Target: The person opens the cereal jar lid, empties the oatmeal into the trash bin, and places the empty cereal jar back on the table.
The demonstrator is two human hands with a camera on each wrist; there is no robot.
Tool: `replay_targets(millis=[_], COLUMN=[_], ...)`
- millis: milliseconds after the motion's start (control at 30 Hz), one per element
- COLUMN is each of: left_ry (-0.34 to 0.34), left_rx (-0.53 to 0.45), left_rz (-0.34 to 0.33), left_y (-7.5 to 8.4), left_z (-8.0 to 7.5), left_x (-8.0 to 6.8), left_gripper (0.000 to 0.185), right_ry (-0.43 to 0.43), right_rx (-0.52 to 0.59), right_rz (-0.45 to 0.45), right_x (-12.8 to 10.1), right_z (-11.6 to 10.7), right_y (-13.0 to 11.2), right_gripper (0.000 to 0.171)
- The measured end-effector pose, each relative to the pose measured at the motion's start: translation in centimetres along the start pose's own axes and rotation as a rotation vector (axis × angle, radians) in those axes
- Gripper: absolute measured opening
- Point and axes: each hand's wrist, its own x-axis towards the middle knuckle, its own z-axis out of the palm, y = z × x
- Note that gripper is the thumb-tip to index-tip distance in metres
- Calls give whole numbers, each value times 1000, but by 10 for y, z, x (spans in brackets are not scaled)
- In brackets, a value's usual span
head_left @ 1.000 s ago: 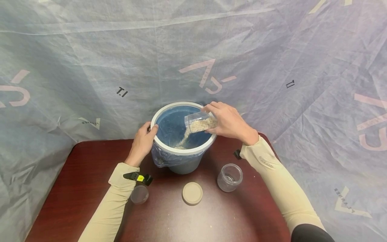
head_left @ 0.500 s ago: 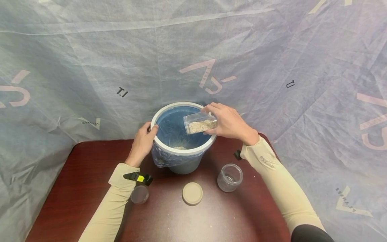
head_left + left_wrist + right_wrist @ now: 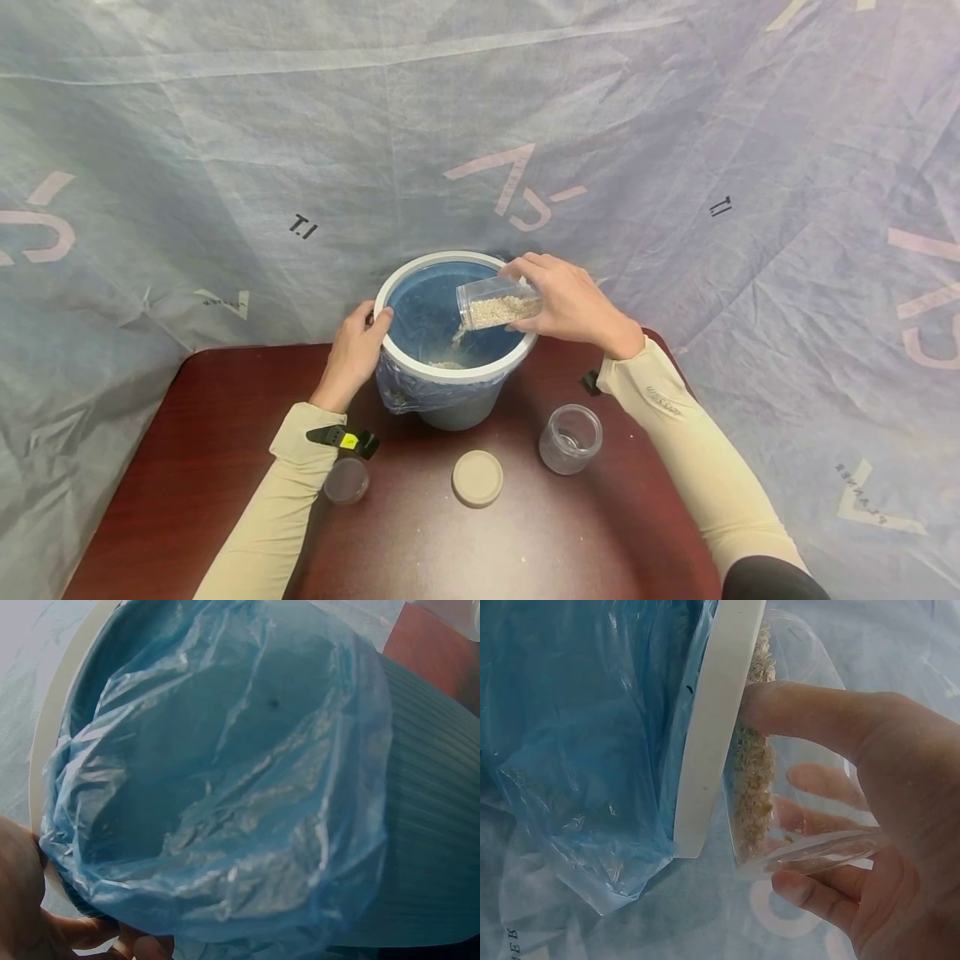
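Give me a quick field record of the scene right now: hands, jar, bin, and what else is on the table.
left hand: grips the bin's white rim
right hand: holds the clear jar, tipped over the bin
clear jar: lying nearly sideways, part full of pale grains, a thin trickle falling from its mouth
bin: grey, lined with a blue bag, small heap of grains inside
table: dark red wood
beige lid: flat, near the front
empty jar: upright, right of the lid
small cup: by the left forearm

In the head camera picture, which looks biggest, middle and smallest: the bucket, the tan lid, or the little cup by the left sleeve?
1. Bucket, far the biggest.
2. Tan lid.
3. Little cup, a bit smaller than the lid.
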Motion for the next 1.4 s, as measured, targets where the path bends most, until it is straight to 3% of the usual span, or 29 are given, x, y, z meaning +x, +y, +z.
replay_targets(millis=[233,467,667,867,1100,1400], left_ry=[3,2,-2,-4,-5,2], left_rx=[-8,-7,-12,-11,-4,0], left_rz=[-3,-1,5,7,3,1], left_y=[0,0,-1,-1,-1,0], left_z=[1,1,1,0,1,0], left_x=[0,1,2,1,1,0], left_gripper=[54,56,55,56,57,55], right_ry=[-15,-21,-21,-51,-56,-66], right_rx=[42,15,90,39,96,59], right_rz=[20,13,10,25,43,47], right_x=[0,1,0,1,0,0], right_z=[-1,0,0,0,0,0], right_y=[-1,0,0,-1,-2,-1], right_gripper=[67,67,68,68,69,70])
